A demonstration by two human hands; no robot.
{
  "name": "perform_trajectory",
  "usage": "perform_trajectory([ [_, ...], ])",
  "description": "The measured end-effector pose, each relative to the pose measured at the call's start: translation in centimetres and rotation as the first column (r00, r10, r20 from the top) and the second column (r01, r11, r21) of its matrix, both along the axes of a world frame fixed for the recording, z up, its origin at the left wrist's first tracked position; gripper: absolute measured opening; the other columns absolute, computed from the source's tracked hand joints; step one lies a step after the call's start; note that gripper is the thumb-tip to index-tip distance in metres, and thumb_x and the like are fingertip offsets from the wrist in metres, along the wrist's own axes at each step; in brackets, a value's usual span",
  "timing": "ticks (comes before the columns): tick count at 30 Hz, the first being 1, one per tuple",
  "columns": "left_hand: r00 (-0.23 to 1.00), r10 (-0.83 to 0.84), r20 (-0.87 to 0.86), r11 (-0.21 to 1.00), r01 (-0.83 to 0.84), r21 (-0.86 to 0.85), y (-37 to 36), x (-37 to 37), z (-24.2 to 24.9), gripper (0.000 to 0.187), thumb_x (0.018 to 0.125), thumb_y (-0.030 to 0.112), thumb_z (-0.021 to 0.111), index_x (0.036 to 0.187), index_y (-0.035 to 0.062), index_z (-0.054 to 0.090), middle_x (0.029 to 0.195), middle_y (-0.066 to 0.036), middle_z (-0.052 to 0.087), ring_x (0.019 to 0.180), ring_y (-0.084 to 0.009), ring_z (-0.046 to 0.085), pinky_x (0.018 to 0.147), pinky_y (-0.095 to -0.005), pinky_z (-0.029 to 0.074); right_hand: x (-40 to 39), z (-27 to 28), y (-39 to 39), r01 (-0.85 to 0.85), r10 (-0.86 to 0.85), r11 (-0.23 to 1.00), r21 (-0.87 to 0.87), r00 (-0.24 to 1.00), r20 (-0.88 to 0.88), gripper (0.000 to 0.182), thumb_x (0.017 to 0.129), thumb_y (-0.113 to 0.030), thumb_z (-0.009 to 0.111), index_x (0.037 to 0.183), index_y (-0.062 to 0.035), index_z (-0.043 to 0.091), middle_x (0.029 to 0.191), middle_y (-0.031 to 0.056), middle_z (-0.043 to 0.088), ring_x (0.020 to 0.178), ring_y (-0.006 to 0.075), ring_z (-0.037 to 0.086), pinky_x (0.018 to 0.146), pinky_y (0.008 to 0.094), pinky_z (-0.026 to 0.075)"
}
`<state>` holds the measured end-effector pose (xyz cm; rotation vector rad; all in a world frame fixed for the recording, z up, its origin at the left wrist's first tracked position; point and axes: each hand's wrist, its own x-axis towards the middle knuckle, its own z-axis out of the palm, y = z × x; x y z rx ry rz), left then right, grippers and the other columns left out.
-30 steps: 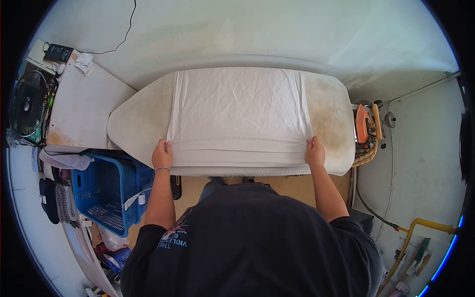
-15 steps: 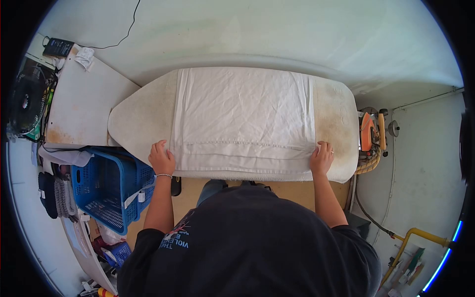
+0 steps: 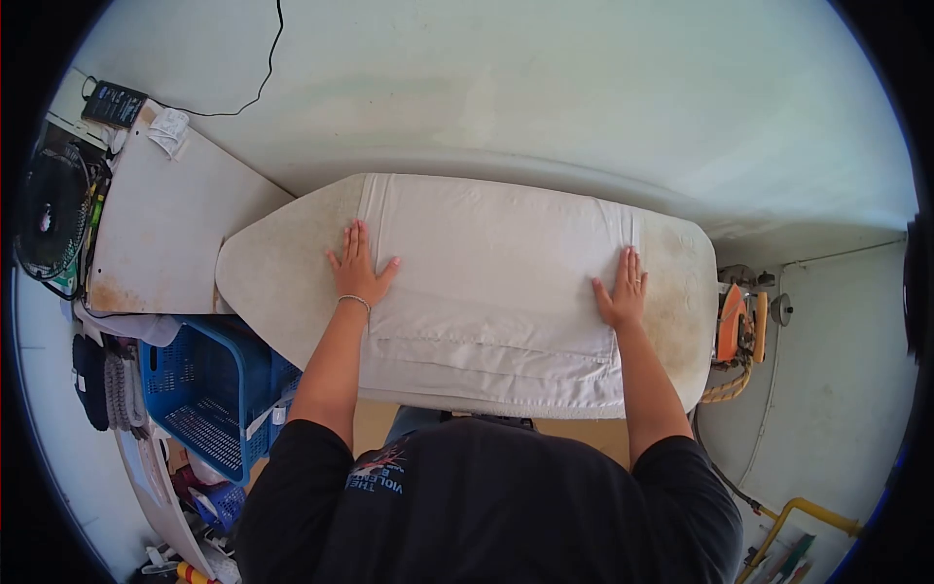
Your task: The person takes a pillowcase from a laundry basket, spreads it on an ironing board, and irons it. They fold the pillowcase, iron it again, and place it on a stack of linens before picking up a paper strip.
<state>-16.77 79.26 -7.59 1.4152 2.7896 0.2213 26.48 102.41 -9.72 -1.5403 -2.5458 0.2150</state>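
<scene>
A white cloth (image 3: 491, 263) lies spread across the ironing board (image 3: 282, 253), with stitched seams running along its near edge. On the cloth's left edge rests my left hand (image 3: 360, 274), palm down, fingers stretched out and thumb apart. My right hand (image 3: 624, 292) lies flat near the right edge, fingers pointing away from me. Neither hand grips anything. The cloth's middle looks fairly smooth, while small creases show near the right hand and along the near seam. An orange iron (image 3: 732, 321) stands off the board's right end.
Left of the board is a white tabletop (image 3: 175, 224) with a fan (image 3: 51, 219) at its far side. A blue plastic basket (image 3: 199, 399) sits below it. A yellow pipe (image 3: 817, 511) runs at lower right, and a wall (image 3: 545, 88) rises behind the board.
Both hands have moved from the cloth's near corners forward along its sides and now lie flat. The cloth's creases have smoothed out. The view has shifted, with the board lower in frame.
</scene>
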Motion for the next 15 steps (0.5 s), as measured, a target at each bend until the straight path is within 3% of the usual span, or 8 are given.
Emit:
perform_trajectory([
  [2, 0.999, 0.036, 0.017, 0.998, -0.035, -0.056, 0.8, -0.6, 0.3, 0.084, 0.087, 0.05, 0.052, 0.151, 0.0068, 0.019, 0.156, -0.008, 0.025, 0.144, -0.0264, 0.02, 0.113, -0.0607, 0.007, 0.3, -0.7, 1.5, 0.029, -0.029, 0.999, -0.028, 0.999, 0.021, 0.085, 0.089, -0.052, 0.049, 0.151, -0.0058, 0.015, 0.158, 0.0121, 0.018, 0.146, 0.0281, 0.014, 0.116, 0.0512, 0.01],
  [5, 0.997, 0.068, 0.034, 0.994, -0.065, -0.091, 4.4, -3.4, -0.5, 0.077, 0.09, 0.045, 0.05, 0.151, 0.0089, 0.019, 0.158, -0.005, 0.018, 0.146, -0.0239, 0.017, 0.112, -0.063, 0.006, -1.2, -1.3, 4.8, 0.122, -0.119, 0.992, 0.032, 0.99, -0.081, 0.081, 0.09, -0.05, 0.048, 0.152, -0.008, 0.016, 0.158, 0.0107, 0.019, 0.146, 0.0277, 0.016, 0.116, 0.052, 0.009],
  [7, 0.948, -0.316, 0.031, 0.941, 0.308, 0.139, 7.2, -4.7, -2.0, 0.068, 0.093, 0.039, 0.046, 0.15, 0.0109, 0.022, 0.159, -0.003, 0.015, 0.146, -0.0219, 0.015, 0.112, -0.0647, 0.006, -3.6, -0.1, 6.8, -0.051, 0.056, 0.994, 0.1, 0.997, -0.044, 0.076, 0.092, -0.047, 0.046, 0.151, -0.0086, 0.018, 0.157, 0.0104, 0.02, 0.146, 0.0265, 0.016, 0.116, 0.0525, 0.009],
  [8, 0.945, -0.324, 0.041, 0.939, 0.316, 0.137, 7.8, -4.7, -1.9, 0.068, 0.093, 0.039, 0.046, 0.15, 0.0109, 0.022, 0.159, -0.003, 0.015, 0.146, -0.0219, 0.015, 0.112, -0.0647, 0.006, -3.8, 0.2, 7.5, -0.043, 0.046, 0.995, 0.095, 0.998, -0.037, 0.076, 0.092, -0.047, 0.046, 0.151, -0.0086, 0.018, 0.157, 0.0104, 0.02, 0.146, 0.0265, 0.016, 0.116, 0.0525, 0.009],
  [10, 0.99, -0.135, 0.038, 0.988, 0.138, -0.063, 8.3, -4.7, -1.5, 0.063, 0.094, 0.033, 0.043, 0.15, 0.0116, 0.023, 0.158, -0.003, 0.019, 0.146, -0.0217, 0.016, 0.111, -0.0649, 0.006, -3.9, 0.5, 8.1, 0.01, -0.005, 0.998, -0.061, 0.996, 0.084, 0.072, 0.094, -0.044, 0.044, 0.151, -0.0084, 0.02, 0.157, 0.0105, 0.021, 0.146, 0.0259, 0.016, 0.116, 0.0529, 0.008],
  [14, 0.99, -0.142, 0.019, 0.986, 0.143, -0.08, 7.8, -3.5, -1.6, 0.063, 0.094, 0.033, 0.043, 0.15, 0.011, 0.023, 0.157, -0.005, 0.021, 0.146, -0.0224, 0.017, 0.111, -0.0648, 0.006, -4.1, 1.2, 5.9, 0.133, -0.116, 0.986, -0.096, 0.98, 0.163, 0.068, 0.094, -0.04, 0.045, 0.15, -0.0087, 0.022, 0.156, 0.011, 0.022, 0.145, 0.0272, 0.018, 0.116, 0.0545, 0.011],
  [15, 0.993, -0.119, -0.029, 0.992, 0.117, -0.05, 7.1, -2.8, -1.6, 0.065, 0.094, 0.033, 0.044, 0.151, 0.0108, 0.022, 0.158, -0.006, 0.021, 0.146, -0.0233, 0.016, 0.111, -0.0645, 0.006, -3.4, 0.7, 4.4, 0.101, -0.103, 0.995, 0.024, 0.992, 0.075, 0.067, 0.094, -0.037, 0.046, 0.15, -0.009, 0.022, 0.156, 0.011, 0.022, 0.145, 0.0278, 0.019, 0.115, 0.055, 0.013],
])
